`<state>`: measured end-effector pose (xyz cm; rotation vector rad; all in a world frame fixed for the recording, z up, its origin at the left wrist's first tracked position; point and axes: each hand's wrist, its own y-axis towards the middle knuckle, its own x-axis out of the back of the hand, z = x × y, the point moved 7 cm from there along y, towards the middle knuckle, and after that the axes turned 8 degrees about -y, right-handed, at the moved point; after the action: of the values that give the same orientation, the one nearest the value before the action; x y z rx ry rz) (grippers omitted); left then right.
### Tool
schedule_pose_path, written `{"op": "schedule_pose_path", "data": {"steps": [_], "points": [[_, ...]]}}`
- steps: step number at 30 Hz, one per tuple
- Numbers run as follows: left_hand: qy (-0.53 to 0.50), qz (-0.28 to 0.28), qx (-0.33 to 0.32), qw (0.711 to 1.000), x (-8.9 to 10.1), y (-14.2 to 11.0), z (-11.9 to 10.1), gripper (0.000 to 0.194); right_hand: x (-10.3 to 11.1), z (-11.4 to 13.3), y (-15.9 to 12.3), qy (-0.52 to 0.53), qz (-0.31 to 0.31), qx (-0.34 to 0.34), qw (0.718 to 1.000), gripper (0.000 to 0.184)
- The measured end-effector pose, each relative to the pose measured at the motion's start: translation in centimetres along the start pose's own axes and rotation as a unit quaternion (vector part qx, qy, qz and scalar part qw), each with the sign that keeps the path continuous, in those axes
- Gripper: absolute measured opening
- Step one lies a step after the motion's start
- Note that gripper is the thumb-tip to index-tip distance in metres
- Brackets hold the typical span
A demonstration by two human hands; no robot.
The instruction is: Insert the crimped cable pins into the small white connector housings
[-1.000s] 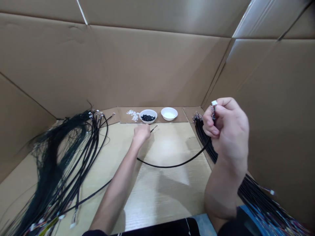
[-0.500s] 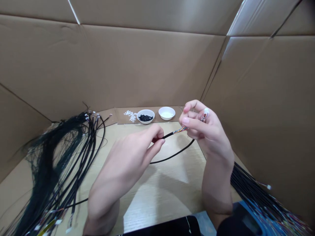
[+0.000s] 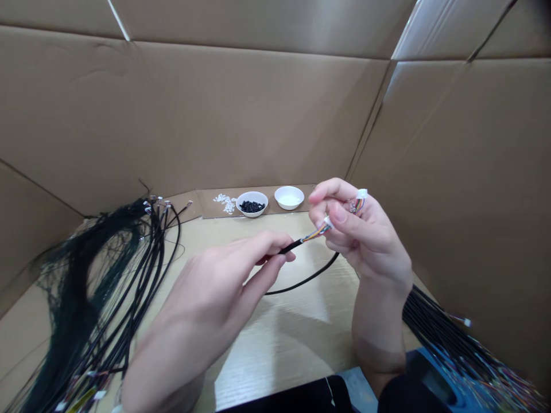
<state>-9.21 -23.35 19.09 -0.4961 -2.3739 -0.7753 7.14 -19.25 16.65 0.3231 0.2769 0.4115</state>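
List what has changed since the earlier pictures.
The left hand has come back from beside the bowl of black pieces, bringing a cable to the right hand. That hand has moved left and lower, and now pinches the connector on the cable's coloured wires. The bowl and white pieces stayed put.

You get moderately bright, cool light, with pale glare on the tabletop (image 3: 258,355) and soft shadows beside it. A sheen marks the upper cardboard (image 3: 301,26). Wide-angle distortion bends your edges; the left forearm (image 3: 172,338) looks slightly blurred.
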Motion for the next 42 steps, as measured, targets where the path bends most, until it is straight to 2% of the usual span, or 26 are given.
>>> {"op": "schedule_pose_path", "data": {"steps": [3,7,12,15,23,26,29,32,34,37,40,42], "points": [[-0.013,0.01,0.02,1.0,-0.1,0.0,0.0,0.022,0.3,0.1,-0.1,-0.052,-0.002,0.048,0.997,0.018],[-0.021,0.013,0.022,0.999,-0.2,0.1,-0.2,0.023,0.9,0.4,-0.1,-0.125,-0.06,0.095,0.986,0.03],[-0.043,0.023,0.014,0.999,-0.4,0.0,-0.5,0.023,1.1,0.4,0.3,-0.181,-0.136,0.062,0.972,0.057],[-0.046,0.026,0.014,0.998,-0.4,-0.1,-0.6,0.023,1.1,0.5,0.4,-0.202,-0.16,0.048,0.965,0.06],[-0.009,0.031,-0.021,0.999,-0.4,-0.3,-1.3,0.025,0.9,0.3,0.3,-0.205,-0.144,0.039,0.967,0.063],[-0.001,0.036,-0.015,0.999,-0.5,-0.4,-1.0,0.024,0.8,0.3,0.3,-0.212,-0.155,0.039,0.964,0.063],[0.003,0.033,0.038,0.999,-0.6,0.4,0.9,0.024,1.1,0.6,0.2,-0.233,-0.216,0.055,0.947,0.052],[0.052,0.039,0.134,0.989,-1.2,2.4,4.9,0.026,1.7,0.8,-0.1,-0.222,-0.265,0.066,0.936,0.044],[0.091,0.069,0.191,0.975,-2.3,3.7,8.2,0.027,1.8,0.9,-0.1,-0.175,-0.248,0.074,0.95,0.053],[0.1,0.119,0.219,0.963,-4.8,5.1,12.0,0.023,1.7,1.0,-0.1,-0.099,-0.202,0.065,0.972,0.063],[0.104,0.129,0.224,0.961,-6.4,5.6,13.5,0.011,1.7,0.9,-0.1,-0.069,-0.18,0.041,0.98,0.05],[0.1,0.099,0.209,0.968,-6.1,5.6,12.5,0.015,1.6,0.8,-0.1,-0.067,-0.173,0.032,0.982,0.036]]}}
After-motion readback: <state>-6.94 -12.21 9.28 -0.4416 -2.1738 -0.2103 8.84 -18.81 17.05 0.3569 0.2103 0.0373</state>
